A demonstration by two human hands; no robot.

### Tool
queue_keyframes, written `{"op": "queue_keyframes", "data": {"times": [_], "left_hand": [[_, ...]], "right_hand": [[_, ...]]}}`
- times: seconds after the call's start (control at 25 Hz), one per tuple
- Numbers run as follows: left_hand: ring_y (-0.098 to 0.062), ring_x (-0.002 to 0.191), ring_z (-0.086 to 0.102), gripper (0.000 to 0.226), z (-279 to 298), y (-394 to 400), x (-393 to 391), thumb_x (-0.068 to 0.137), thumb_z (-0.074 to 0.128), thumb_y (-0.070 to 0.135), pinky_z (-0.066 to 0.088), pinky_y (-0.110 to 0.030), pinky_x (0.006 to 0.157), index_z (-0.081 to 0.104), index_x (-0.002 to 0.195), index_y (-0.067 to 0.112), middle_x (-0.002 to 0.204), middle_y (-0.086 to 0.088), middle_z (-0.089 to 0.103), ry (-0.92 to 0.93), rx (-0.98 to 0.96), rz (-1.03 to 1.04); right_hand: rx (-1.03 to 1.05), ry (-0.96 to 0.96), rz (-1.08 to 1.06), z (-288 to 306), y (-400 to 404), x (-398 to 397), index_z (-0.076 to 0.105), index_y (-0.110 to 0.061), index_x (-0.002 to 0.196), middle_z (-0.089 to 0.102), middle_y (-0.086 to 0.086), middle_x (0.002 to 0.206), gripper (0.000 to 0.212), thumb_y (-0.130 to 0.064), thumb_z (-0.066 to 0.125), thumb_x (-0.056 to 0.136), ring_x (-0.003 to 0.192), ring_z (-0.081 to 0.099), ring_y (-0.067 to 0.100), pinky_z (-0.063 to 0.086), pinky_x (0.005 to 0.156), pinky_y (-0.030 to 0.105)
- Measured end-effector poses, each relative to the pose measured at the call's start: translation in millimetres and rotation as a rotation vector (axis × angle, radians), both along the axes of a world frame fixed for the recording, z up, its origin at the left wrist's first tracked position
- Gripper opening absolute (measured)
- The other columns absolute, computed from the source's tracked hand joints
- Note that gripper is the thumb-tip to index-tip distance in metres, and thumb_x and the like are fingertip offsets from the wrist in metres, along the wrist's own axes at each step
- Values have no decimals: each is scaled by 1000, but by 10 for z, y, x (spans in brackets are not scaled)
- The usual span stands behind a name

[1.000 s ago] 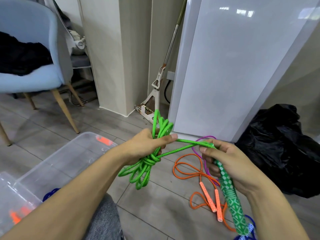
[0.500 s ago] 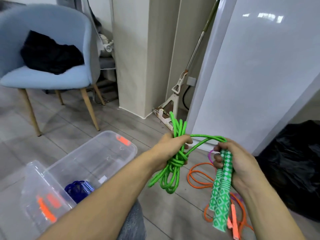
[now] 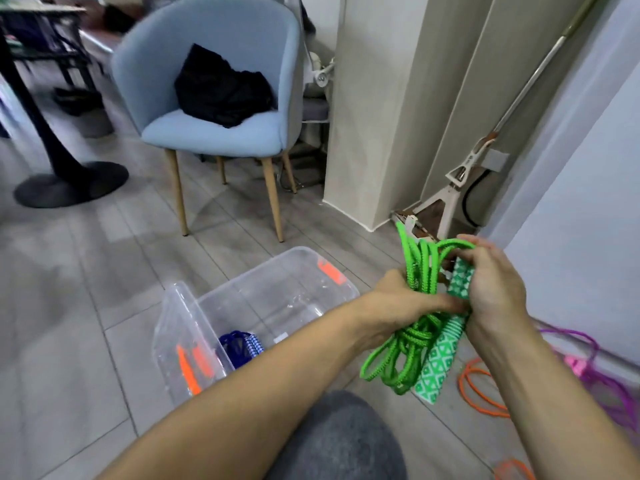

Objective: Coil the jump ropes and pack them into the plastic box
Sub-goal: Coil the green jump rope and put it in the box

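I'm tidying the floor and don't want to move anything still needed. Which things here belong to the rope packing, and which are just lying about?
Belongs to the job:
- green jump rope, held by left hand and right hand
- plastic box, blue rope inside
- orange rope and purple rope on the floor

Lying about:
- blue chair with black cloth
- mop

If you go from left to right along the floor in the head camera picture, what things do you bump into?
Black table base → plastic box → green jump rope held in both hands → orange rope → purple rope.
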State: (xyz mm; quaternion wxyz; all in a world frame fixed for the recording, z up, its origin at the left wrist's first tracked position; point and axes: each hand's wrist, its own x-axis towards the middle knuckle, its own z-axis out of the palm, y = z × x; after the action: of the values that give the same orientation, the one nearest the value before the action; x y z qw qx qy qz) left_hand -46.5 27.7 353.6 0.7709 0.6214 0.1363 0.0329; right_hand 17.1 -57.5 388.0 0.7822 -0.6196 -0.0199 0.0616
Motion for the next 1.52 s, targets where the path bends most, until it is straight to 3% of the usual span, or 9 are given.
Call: {"op": "queue_keyframes", "data": {"times": [0.24, 0.36, 0.56, 0.68, 0.88, 1.04, 1.16, 1.24, 1.52], "left_hand": [[-24, 71, 68, 19, -617, 772, -119, 68, 75, -1, 55, -31, 69, 76, 83, 9, 79, -13, 72, 59, -157, 341], [-27, 74, 67, 38, -897, 1151, -84, 55, 76, 10, 54, -33, 69, 74, 93, 3, 84, -18, 71, 146, -222, 441], [-27, 78, 68, 34, -1200, 1731, -131, 67, 77, -1, 57, -33, 71, 70, 101, -4, 89, -18, 71, 162, -72, 400], [-19, 69, 70, 28, -1304, 2096, -86, 65, 80, -5, 59, -31, 66, 73, 90, 5, 78, -9, 74, 209, 106, 638], [-22, 48, 58, 29, -1936, 2692, 130, 69, 84, 5, 49, -28, 43, 62, 88, 4, 65, -11, 61, 434, -96, 993], [-24, 45, 58, 31, -2880, 2635, 233, 73, 81, 4, 52, -31, 39, 60, 94, -3, 65, -16, 59, 803, -246, 925], [-30, 81, 69, 66, -3433, 2520, 211, 67, 86, 18, 61, -42, 70, 53, 121, 2, 98, -18, 67, 1011, -148, 877], [-29, 97, 65, 84, -3595, 2507, 184, 70, 83, 27, 56, -34, 80, 38, 138, 7, 113, -14, 61, 1103, 13, 782], [-37, 126, 44, 91, -3657, 2246, 89, 83, 65, 53, 44, -48, 100, 18, 146, 9, 140, -16, 36, 1171, 771, 451]], "right_hand": [[-300, -125, 393, -560, 893, -54, 62, -16, 105, 67, 9, 92, 19, -2, 53, 94, 70, 67, 3, 51, 65, 19], [-373, -95, 460, -982, 1277, 27, 64, -17, 107, 70, 6, 94, 22, -4, 55, 92, 86, 67, 16, 52, 78, 30], [-165, 205, 542, -1358, 2068, 219, 70, -15, 89, 72, 6, 77, 24, 2, 53, 91, 71, 67, 20, 55, 68, 32], [-130, 241, 625, -1610, 2536, 193, 63, -11, 110, 70, 8, 87, 25, 0, 53, 91, 74, 67, 17, 53, 70, 30], [-760, -195, 866, -2264, 2610, 316, 52, -24, 128, 65, 2, 114, 32, -26, 55, 97, 94, 62, 18, 47, 83, 31], [-1203, -616, 947, -2678, 2376, 382, 50, -22, 129, 64, 5, 123, 32, -26, 46, 98, 105, 62, 28, 47, 82, 37], [-1358, -792, 857, -2851, 2221, 468, 56, -19, 119, 68, 4, 112, 27, -24, 46, 95, 96, 64, 28, 44, 80, 38], [-1346, -833, 793, -2978, 2135, 535, 60, -17, 111, 69, 5, 99, 22, -23, 49, 93, 84, 63, 28, 40, 74, 38], [-1249, -781, 740, -3178, 2035, 610, 61, -21, 109, 66, 1, 96, 19, -26, 52, 92, 82, 59, 26, 41, 78, 39]]}}
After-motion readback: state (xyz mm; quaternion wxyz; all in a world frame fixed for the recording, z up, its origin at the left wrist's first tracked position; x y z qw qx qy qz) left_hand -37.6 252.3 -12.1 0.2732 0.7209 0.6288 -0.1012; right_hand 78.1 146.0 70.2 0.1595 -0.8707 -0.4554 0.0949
